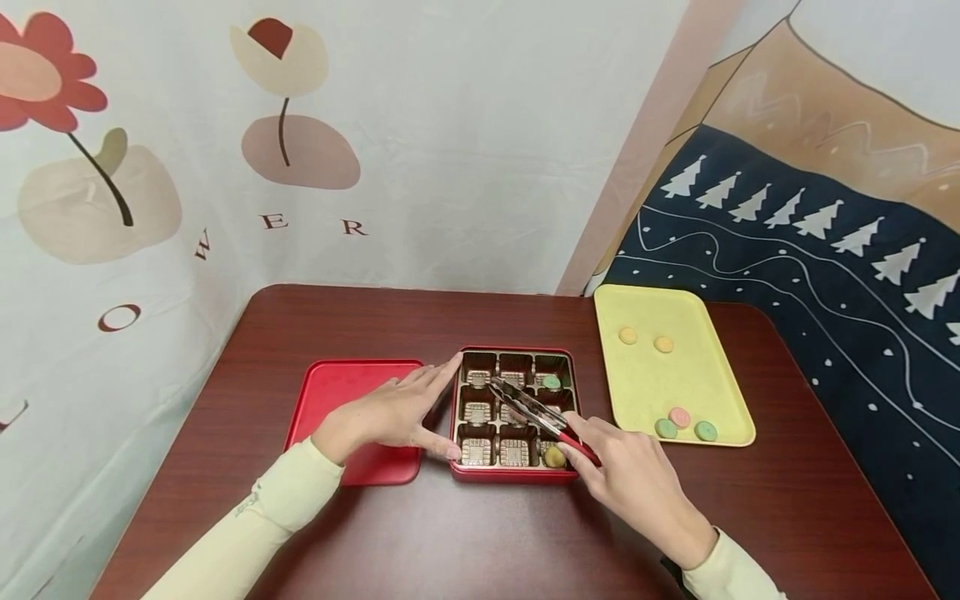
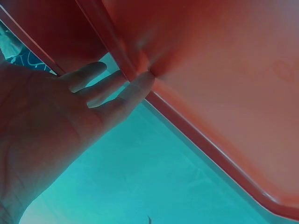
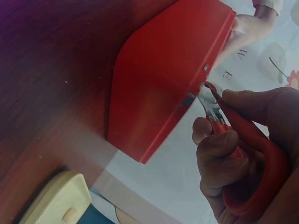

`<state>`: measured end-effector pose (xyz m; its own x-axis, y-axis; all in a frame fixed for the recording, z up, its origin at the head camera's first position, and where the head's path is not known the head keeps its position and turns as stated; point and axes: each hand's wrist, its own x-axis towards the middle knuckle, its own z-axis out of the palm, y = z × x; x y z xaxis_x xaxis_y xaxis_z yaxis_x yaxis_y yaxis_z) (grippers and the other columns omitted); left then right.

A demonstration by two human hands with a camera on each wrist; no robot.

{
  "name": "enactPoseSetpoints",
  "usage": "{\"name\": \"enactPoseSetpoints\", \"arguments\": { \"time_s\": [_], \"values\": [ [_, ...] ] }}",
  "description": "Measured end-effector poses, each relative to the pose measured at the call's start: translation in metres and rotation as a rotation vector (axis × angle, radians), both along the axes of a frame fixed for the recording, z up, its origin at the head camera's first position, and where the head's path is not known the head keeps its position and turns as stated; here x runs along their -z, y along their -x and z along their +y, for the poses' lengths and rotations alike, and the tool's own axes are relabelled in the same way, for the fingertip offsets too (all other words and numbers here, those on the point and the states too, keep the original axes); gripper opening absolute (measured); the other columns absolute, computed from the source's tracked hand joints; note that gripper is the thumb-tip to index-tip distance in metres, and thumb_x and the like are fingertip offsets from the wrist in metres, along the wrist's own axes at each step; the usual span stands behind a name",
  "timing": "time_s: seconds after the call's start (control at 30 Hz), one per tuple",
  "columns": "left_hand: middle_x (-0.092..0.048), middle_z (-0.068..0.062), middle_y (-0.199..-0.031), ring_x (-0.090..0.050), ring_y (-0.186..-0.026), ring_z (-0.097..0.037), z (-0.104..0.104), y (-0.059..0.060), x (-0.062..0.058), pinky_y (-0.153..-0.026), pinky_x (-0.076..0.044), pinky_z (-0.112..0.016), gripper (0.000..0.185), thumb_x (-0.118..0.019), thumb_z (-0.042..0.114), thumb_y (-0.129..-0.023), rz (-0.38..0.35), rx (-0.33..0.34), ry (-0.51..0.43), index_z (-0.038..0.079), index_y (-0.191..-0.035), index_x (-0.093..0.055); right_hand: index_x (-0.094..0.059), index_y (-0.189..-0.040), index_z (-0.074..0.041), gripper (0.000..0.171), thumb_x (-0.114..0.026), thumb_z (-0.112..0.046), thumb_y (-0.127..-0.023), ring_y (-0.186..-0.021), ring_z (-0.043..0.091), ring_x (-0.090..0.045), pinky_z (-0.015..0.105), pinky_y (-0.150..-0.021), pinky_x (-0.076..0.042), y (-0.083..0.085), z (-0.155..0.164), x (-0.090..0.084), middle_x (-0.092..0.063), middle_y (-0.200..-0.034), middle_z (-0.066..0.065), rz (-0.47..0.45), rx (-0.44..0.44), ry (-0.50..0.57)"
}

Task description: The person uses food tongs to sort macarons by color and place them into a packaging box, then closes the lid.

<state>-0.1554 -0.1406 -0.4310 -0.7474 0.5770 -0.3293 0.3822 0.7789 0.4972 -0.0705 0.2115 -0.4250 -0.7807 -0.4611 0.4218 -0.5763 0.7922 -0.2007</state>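
Observation:
A red tin (image 1: 516, 476) with a gold tray of several square compartments sits mid-table. A green round button-like piece (image 1: 551, 382) lies in its back right compartment, a yellow piece (image 1: 555, 457) in the front right one. My right hand (image 1: 637, 471) grips red-handled metal tongs (image 3: 254, 135), whose tips reach over the back part of the tin. Whether the tips hold anything cannot be told. My left hand (image 1: 393, 412) spreads along the tin's left side, its fingers (image 2: 133, 93) straight and touching the red wall.
To the left, partly under my left arm, lies a red lid (image 1: 352, 379). A yellow tray (image 1: 667, 383) at the right bears two yellow pieces (image 1: 663, 344), a pink one (image 1: 679, 417) and two green ones (image 1: 706, 431). Printed cloth hangs behind the brown table (image 1: 480, 533).

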Motion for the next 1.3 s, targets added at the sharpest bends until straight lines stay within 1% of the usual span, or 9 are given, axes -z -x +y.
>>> {"name": "enactPoseSetpoints", "arguments": {
  "time_s": [0.33, 0.43, 0.6, 0.7, 0.83, 0.97, 1.03, 1.17, 1.3],
  "values": [
    [-0.019, -0.018, -0.179, -0.015, -0.164, -0.046, 0.0, 0.0, 0.001, -0.124, -0.014, -0.075, 0.14, -0.083, 0.075, -0.083, 0.008, -0.002, -0.005, 0.024, -0.176, 0.009, -0.078, -0.13, -0.008, 0.043, -0.089, -0.026, -0.091, -0.053, 0.01, -0.049, 0.029, -0.045, -0.042, 0.001, 0.005, 0.005, -0.067, -0.084, -0.005, 0.011, -0.001, -0.013],
    [-0.019, -0.019, -0.179, -0.015, -0.164, -0.046, 0.0, 0.0, 0.001, -0.125, -0.014, -0.075, 0.141, -0.083, 0.075, -0.083, 0.004, -0.004, -0.002, 0.024, -0.176, 0.009, -0.077, -0.131, -0.009, 0.046, -0.09, -0.027, -0.09, -0.056, 0.01, -0.053, 0.028, -0.046, -0.043, -0.001, 0.011, 0.004, -0.071, -0.088, -0.003, 0.016, 0.017, -0.001],
    [-0.019, -0.02, -0.179, -0.014, -0.164, -0.046, 0.0, 0.0, 0.001, -0.125, -0.013, -0.075, 0.141, -0.083, 0.076, -0.083, 0.0, -0.005, -0.001, 0.024, -0.176, 0.01, -0.077, -0.134, -0.009, 0.052, -0.092, -0.029, -0.088, -0.057, 0.009, -0.05, 0.026, -0.046, -0.039, -0.001, 0.026, 0.001, -0.076, -0.096, 0.0, 0.011, 0.08, 0.03],
    [-0.019, -0.02, -0.179, -0.014, -0.164, -0.046, 0.0, 0.0, 0.001, -0.124, -0.014, -0.075, 0.141, -0.083, 0.076, -0.083, 0.001, -0.005, -0.006, 0.024, -0.176, 0.009, -0.076, -0.135, -0.008, 0.054, -0.093, -0.029, -0.088, -0.057, 0.012, -0.045, 0.029, -0.046, -0.037, 0.0, 0.037, -0.002, -0.074, -0.093, 0.001, -0.004, 0.133, 0.038],
    [-0.02, -0.019, -0.179, -0.015, -0.164, -0.046, -0.001, 0.0, 0.001, -0.124, -0.016, -0.075, 0.141, -0.083, 0.076, -0.082, 0.008, -0.003, -0.01, 0.023, -0.177, 0.007, -0.076, -0.135, -0.005, 0.057, -0.095, -0.026, -0.085, -0.06, 0.021, -0.054, 0.039, -0.048, -0.044, 0.003, 0.054, -0.005, -0.076, -0.098, 0.008, -0.014, 0.207, 0.044],
    [-0.02, -0.019, -0.179, -0.015, -0.164, -0.046, -0.003, 0.0, 0.001, -0.124, -0.015, -0.076, 0.14, -0.083, 0.075, -0.083, 0.006, -0.007, -0.01, 0.023, -0.177, 0.008, -0.076, -0.133, -0.002, 0.057, -0.095, -0.023, -0.084, -0.059, 0.022, -0.055, 0.041, -0.047, -0.044, 0.013, 0.072, -0.004, -0.074, -0.09, 0.008, 0.007, 0.252, 0.056],
    [-0.02, -0.018, -0.179, -0.015, -0.164, -0.046, -0.004, -0.001, 0.001, -0.124, -0.015, -0.076, 0.14, -0.083, 0.075, -0.083, 0.004, -0.009, -0.005, 0.023, -0.177, 0.008, -0.076, -0.129, -0.004, 0.052, -0.095, -0.023, -0.085, -0.057, 0.02, -0.05, 0.04, -0.045, -0.04, 0.02, 0.08, -0.002, -0.067, -0.08, 0.003, 0.008, 0.27, 0.057],
    [-0.02, -0.018, -0.179, -0.015, -0.164, -0.046, -0.005, -0.001, 0.001, -0.124, -0.016, -0.075, 0.141, -0.083, 0.075, -0.083, 0.007, -0.017, 0.0, 0.023, -0.177, 0.007, -0.072, -0.122, -0.007, 0.044, -0.093, -0.026, -0.088, -0.055, 0.021, -0.049, 0.043, -0.043, -0.038, 0.032, 0.096, 0.002, -0.053, -0.068, -0.002, -0.01, 0.325, 0.043],
    [-0.02, -0.02, -0.178, -0.015, -0.163, -0.047, -0.003, -0.001, 0.002, -0.124, -0.016, -0.075, 0.14, -0.083, 0.076, -0.083, -0.001, -0.012, -0.017, 0.023, -0.177, 0.007, -0.068, -0.113, -0.007, 0.037, -0.091, -0.025, -0.09, -0.052, 0.023, -0.044, 0.041, -0.041, -0.034, 0.04, 0.111, 0.006, -0.043, -0.062, -0.002, -0.044, 0.378, 0.022]
  ]
}}
